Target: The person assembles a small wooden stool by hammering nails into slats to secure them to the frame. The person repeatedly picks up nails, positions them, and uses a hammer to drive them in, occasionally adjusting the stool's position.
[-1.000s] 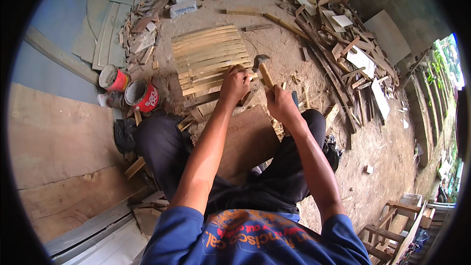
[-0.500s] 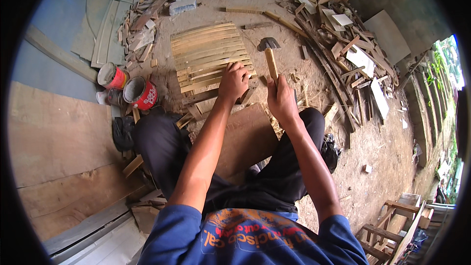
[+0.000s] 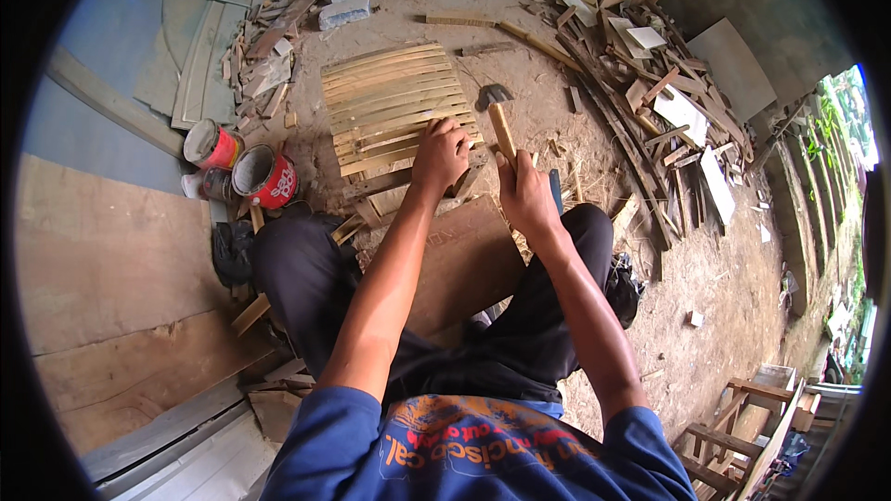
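A slatted wooden panel (image 3: 385,97), made of narrow pale strips side by side, lies in front of me on a low wooden support. At its near right corner my left hand (image 3: 440,156) rests on the strips, fingers curled and pinched together; whatever they hold is too small to make out. To the right, my right hand (image 3: 529,193) is closed round the wooden handle of a hammer (image 3: 502,133). The hammer's dark head points away from me, just beyond the panel's right edge. Between my knees is a brown board (image 3: 469,264).
Paint cans (image 3: 264,176) stand left of the panel. A large heap of scrap wood (image 3: 659,102) lies at the far right, with long strips along its edge. Two pale blocks (image 3: 345,13) sit at the back. A wooden frame (image 3: 742,427) is near right.
The hammer has come down and slightly left, its head now nearer the panel's right edge. My right hand has dropped a little with it. My left hand stays on the panel.
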Demonstrator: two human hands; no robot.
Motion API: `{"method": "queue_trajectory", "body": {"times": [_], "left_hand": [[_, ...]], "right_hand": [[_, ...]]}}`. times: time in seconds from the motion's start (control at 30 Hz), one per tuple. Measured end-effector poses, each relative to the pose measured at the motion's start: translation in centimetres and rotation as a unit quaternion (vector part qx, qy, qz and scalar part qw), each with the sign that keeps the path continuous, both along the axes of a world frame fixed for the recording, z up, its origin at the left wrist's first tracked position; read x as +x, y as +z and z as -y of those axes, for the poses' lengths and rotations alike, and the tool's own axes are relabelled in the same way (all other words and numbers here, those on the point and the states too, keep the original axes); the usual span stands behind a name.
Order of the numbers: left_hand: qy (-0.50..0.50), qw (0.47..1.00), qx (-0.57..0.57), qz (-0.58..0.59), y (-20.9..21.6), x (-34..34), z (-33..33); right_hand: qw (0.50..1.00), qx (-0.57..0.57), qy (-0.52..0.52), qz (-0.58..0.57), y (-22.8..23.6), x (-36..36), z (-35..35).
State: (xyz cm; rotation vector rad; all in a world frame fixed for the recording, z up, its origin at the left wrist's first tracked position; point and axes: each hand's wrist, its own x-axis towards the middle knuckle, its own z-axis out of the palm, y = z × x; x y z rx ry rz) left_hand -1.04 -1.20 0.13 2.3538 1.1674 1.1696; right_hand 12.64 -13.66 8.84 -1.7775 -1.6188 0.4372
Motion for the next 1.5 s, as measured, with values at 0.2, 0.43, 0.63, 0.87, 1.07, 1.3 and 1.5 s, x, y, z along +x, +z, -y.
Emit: {"method": "queue_trajectory", "body": {"times": [0.2,0.43,0.63,0.87,1.07,1.3,1.5], "left_hand": [[0.008,1.000,-0.001,0.007,0.1,0.2,0.3],[0.000,1.000,0.007,0.021,-0.1,0.3,0.3],[-0.021,0.999,-0.009,-0.029,0.2,-0.5,0.1],[-0.027,0.967,0.009,-0.252,2.1,-3.5,2.5],[0.045,0.919,0.000,-0.392,0.3,-3.2,2.0],[0.044,0.911,0.010,-0.411,0.4,-2.8,1.8],[0.051,0.919,0.017,-0.391,0.4,-3.3,1.8]], "right_hand": [[1.000,-0.016,-0.002,0.014,-1.5,0.5,-0.1],[0.997,-0.064,-0.009,0.042,-0.8,2.4,-0.6],[0.994,-0.007,-0.078,-0.077,1.5,1.1,2.0],[0.986,-0.073,-0.099,-0.113,-1.6,0.5,3.8],[0.990,-0.010,-0.085,-0.116,2.1,-2.1,2.1],[1.000,0.017,-0.023,0.000,-2.4,-0.9,1.4],[0.994,0.061,-0.044,-0.080,2.6,-1.6,1.3]]}}
